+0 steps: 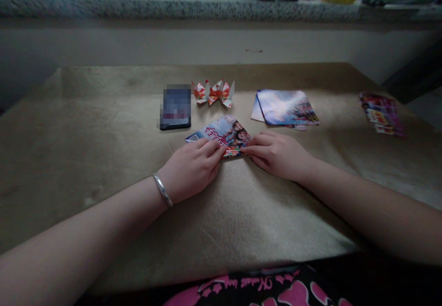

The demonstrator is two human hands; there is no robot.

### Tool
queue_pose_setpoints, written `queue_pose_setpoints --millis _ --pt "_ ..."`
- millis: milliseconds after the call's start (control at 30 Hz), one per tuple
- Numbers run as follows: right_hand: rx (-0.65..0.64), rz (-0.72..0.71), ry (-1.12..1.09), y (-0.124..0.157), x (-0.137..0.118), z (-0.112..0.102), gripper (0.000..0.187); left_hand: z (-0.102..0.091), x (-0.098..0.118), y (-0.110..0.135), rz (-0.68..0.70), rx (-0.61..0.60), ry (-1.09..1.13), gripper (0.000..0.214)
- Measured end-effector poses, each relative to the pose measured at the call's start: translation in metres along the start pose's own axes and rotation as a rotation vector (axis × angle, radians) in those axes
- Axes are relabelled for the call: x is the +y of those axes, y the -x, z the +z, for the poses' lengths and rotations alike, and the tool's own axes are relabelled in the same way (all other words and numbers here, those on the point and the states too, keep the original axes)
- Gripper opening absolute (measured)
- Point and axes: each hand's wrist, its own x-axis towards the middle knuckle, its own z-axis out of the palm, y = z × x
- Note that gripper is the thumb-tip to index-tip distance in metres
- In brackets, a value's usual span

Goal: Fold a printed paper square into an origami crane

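A printed paper sheet point(226, 129) with a folded near edge lies on the table between my hands. Its face shows red lettering, a photo of people and a square code at the left corner. My left hand point(193, 165), with a silver bangle at the wrist, pinches and presses the near edge from the left. From the right, my right hand point(272, 152) has its fingers closed on the same edge. Part of the sheet is hidden under the fingers of both hands. Just beyond it stand folded paper cranes point(216, 93) in red and white.
A phone point(176, 108), blurred out, lies left of the cranes. Printed sheets point(288, 106) are stacked right of centre, and more colourful papers point(381, 115) lie far right. Behind the gold-brown table point(103, 158) runs a stone sill point(193, 9) with assorted objects.
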Motion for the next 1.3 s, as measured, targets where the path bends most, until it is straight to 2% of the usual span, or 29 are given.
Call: queue_pose_setpoints --millis 233,533,700,833,933,1133,1300 --pt "-0.032 0.030 0.023 -0.0007 -0.0014 -0.0035 0.021 -0.0052 0.0009 -0.0009 -0.025 -0.041 0.010 0.041" --pt "-0.020 0.024 -0.013 -0.0009 -0.0015 -0.0052 0.020 -0.0028 0.0016 -0.0014 -0.052 -0.016 0.074 0.040" --pt "-0.024 0.030 -0.036 -0.0012 -0.0012 -0.0055 0.021 -0.0032 0.0016 -0.0013 -0.022 0.005 0.083 0.040" --pt "-0.046 0.027 -0.027 -0.0015 -0.0014 -0.0065 0.022 -0.0065 0.0025 -0.0023 0.009 -0.034 0.056 0.042" --pt "-0.048 0.011 -0.017 -0.0012 -0.0012 -0.0066 0.021 -0.0081 0.0040 -0.0034 -0.003 -0.067 0.062 0.044" --pt "-0.063 -0.001 -0.005 -0.0013 -0.0010 -0.0070 0.020 -0.0060 0.0050 -0.0016 0.028 -0.026 0.042 0.044" --pt "-0.064 -0.013 0.005 -0.0027 -0.0007 -0.0074 0.021 -0.0051 0.0044 -0.0004 0.012 -0.056 0.059 0.049"
